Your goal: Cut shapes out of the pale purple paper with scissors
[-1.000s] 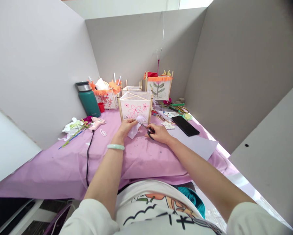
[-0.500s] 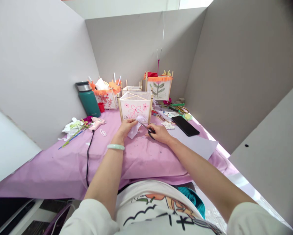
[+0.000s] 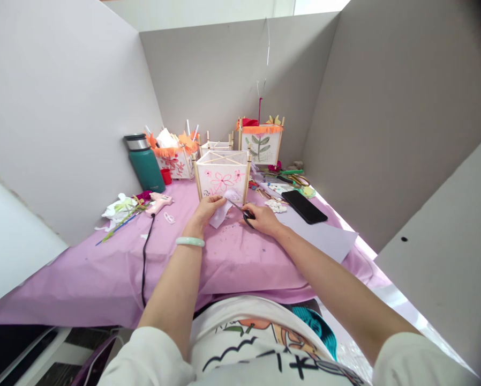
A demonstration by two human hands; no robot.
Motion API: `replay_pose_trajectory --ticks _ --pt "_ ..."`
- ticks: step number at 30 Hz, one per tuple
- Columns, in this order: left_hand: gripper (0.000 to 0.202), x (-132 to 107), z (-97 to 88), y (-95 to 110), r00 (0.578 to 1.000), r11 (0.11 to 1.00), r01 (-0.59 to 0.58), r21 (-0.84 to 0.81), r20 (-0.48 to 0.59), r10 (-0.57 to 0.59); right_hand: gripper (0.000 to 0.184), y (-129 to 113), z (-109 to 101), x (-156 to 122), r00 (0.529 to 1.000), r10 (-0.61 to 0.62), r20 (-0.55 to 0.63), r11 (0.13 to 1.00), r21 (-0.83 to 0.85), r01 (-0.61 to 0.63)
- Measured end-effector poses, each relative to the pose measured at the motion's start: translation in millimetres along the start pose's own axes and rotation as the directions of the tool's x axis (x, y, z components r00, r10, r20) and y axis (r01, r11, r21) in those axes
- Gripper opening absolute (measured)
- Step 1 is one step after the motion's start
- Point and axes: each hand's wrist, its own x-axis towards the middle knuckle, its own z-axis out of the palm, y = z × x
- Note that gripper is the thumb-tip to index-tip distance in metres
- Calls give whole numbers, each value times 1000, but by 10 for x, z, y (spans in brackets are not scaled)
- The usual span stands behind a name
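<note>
Between the fingers of my left hand (image 3: 205, 212) is a small pale lilac piece of paper (image 3: 221, 216), pinched near its upper part. Closed around the black handles of a pair of scissors (image 3: 247, 215), my right hand (image 3: 263, 219) holds the blades pointing up and left against the paper. Directly behind both hands stands a white box-shaped lantern (image 3: 223, 177) with stick corners and pink drawn flowers. A pale green bangle sits on my left wrist.
A teal bottle (image 3: 144, 165), a pink glue gun (image 3: 159, 203) and crumpled white paper (image 3: 120, 209) lie to the left. To the right are a black phone (image 3: 304, 207), a large lilac sheet (image 3: 324, 236) and scattered tools. Decorated lanterns (image 3: 261, 145) stand at the back between grey partitions.
</note>
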Motion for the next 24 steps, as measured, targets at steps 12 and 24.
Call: replay_pose_trajectory --ticks 12,24 --pt "22 -2 -1 -20 997 999 23 39 67 -26 38 6 18 1 999 -30 -22 999 26 30" --pt "26 19 -11 -46 995 999 17 46 94 -22 38 40 48 6 999 -43 -20 999 21 43"
